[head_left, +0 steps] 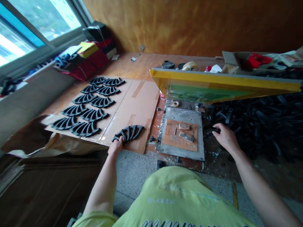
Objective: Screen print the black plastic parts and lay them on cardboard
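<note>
My left hand (115, 147) grips the near-left end of a black, fan-shaped ribbed part (129, 133) at the front of a cardboard sheet (131, 109). More black ribbed parts (88, 114) lie on the sheet's left side in two columns. Over on the right, my right hand (226, 138) is at the edge of a heap of black parts (262, 122). Its thumb and forefinger are curled together around something dark that I cannot make out. Between my hands is a metal plate (198, 124) bearing a brown board (166, 139) with small blocks on it.
A yellow-edged screen frame (225, 81) is tilted up behind the metal plate and reaches over the heap. A tape roll (175, 103) lies at the plate's far end. Black knobs (152, 139) stick out at its left. An open cardboard box (231, 61) stands at the back right.
</note>
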`<state>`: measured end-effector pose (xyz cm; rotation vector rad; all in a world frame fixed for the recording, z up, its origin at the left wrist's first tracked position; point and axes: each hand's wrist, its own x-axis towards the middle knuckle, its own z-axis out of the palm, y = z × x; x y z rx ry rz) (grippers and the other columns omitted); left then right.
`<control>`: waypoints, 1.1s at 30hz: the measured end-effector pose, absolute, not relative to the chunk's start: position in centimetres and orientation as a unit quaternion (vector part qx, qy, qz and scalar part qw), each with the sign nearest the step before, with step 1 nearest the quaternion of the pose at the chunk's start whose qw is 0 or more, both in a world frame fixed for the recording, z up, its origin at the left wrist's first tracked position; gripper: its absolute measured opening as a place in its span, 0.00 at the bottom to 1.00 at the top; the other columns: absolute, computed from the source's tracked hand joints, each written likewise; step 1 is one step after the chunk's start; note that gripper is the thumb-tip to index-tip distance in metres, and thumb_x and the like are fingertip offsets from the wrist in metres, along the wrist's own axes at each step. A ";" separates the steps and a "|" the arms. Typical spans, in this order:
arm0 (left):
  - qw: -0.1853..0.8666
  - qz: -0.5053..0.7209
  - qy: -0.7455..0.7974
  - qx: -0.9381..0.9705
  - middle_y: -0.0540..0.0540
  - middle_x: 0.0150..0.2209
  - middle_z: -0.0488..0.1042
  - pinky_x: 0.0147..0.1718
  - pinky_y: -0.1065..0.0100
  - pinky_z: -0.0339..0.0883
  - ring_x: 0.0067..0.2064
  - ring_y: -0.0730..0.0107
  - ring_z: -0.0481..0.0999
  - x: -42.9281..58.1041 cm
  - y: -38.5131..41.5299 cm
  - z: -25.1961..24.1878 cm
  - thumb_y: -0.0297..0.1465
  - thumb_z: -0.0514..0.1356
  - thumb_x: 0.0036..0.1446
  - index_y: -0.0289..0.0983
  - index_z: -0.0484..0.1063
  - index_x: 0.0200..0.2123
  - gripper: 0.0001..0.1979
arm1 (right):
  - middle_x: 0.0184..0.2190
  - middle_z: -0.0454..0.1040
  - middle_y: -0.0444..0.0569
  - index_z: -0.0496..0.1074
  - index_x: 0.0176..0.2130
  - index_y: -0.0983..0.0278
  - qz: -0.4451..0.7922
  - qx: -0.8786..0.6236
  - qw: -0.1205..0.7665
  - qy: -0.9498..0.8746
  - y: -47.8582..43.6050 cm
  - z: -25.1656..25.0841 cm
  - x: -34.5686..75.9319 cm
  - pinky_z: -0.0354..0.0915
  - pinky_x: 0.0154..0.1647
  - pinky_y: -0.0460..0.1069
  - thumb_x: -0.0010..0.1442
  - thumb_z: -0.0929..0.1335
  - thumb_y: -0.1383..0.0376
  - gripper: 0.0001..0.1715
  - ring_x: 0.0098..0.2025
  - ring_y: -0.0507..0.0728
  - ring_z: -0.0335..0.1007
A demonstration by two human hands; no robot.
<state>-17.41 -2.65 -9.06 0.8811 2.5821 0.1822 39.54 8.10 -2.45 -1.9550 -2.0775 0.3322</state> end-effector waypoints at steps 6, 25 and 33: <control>0.052 0.105 0.914 0.389 0.31 0.59 0.69 0.56 0.50 0.62 0.61 0.44 0.67 -13.3 -3.9 -10.4 0.48 0.49 0.63 0.34 0.67 0.59 0.30 | 0.44 0.75 0.50 0.76 0.49 0.60 0.233 -0.512 0.343 -0.752 6.2 -3.4 32.7 0.70 0.49 0.52 0.63 0.65 0.63 0.17 0.45 0.57 0.73; 0.109 0.061 0.915 0.384 0.46 0.67 0.62 0.58 0.44 0.57 0.66 0.42 0.58 -10.1 -0.6 -12.1 0.56 0.56 0.53 0.49 0.72 0.59 0.33 | 0.67 0.59 0.58 0.60 0.67 0.65 0.050 -0.366 0.164 -0.914 6.8 -7.6 27.5 0.53 0.67 0.67 0.66 0.65 0.57 0.34 0.70 0.67 0.50; 0.057 0.107 0.895 0.429 0.44 0.63 0.68 0.54 0.47 0.61 0.62 0.43 0.64 -11.4 3.1 -11.3 0.53 0.60 0.54 0.47 0.76 0.54 0.28 | 0.56 0.75 0.54 0.74 0.56 0.61 0.146 -0.331 0.222 -0.905 8.3 -7.8 28.6 0.67 0.60 0.62 0.69 0.61 0.57 0.22 0.60 0.62 0.69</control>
